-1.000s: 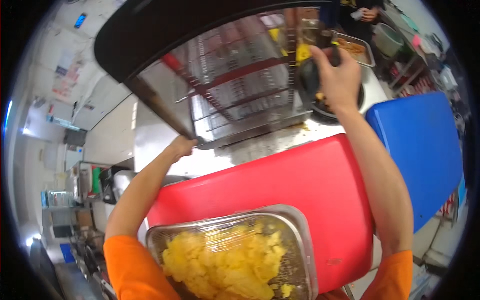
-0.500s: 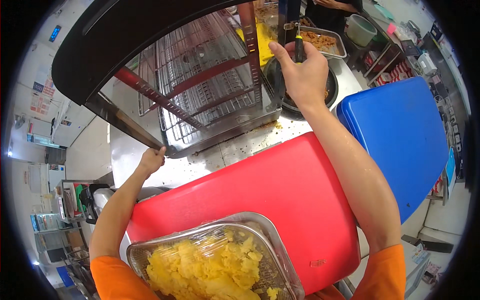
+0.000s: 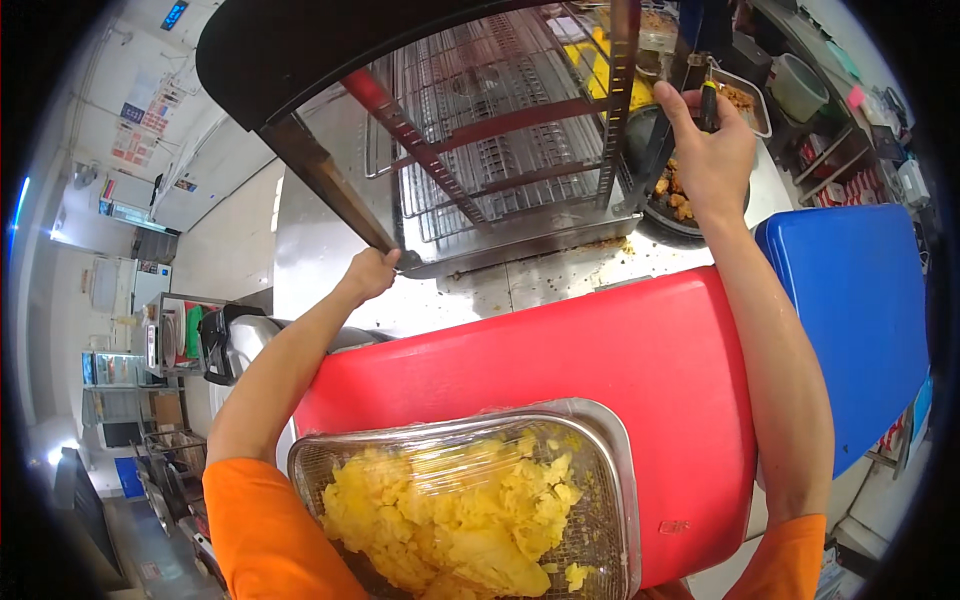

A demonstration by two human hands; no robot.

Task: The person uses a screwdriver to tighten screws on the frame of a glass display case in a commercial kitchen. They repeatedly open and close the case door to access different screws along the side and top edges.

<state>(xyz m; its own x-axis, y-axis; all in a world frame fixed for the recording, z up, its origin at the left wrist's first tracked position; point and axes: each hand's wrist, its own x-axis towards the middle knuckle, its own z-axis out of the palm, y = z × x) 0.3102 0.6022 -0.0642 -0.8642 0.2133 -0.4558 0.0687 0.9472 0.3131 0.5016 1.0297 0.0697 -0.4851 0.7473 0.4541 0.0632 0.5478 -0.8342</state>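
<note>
A dark-framed glass display cabinet (image 3: 450, 240) with wire racks stands tilted in view on a steel counter. My left hand (image 3: 374, 273) is closed around the foot of its near left post (image 3: 330, 180). At the near right post, my right hand (image 3: 715, 160) grips a screwdriver (image 3: 709, 108) with a black handle and a yellow ring, its shaft pointing away toward a small metal fitting; whether the tip touches is unclear. Several wire racks (image 3: 480, 130) sit inside the cabinet. Crumbs lie along the cabinet's front base.
Closest to me, a red lid or board (image 3: 520, 360) carries a film-wrapped metal tray (image 3: 620, 470) of yellow mashed food (image 3: 450, 510). A blue lid (image 3: 850, 320) is at the right. Beyond my right hand are a black pan (image 3: 665, 215) and a food tray (image 3: 762, 120). The steel counter (image 3: 320, 240) extends left.
The whole view has shifted, so most things appear farther right. Both hands keep their places on the cabinet post and the screwdriver.
</note>
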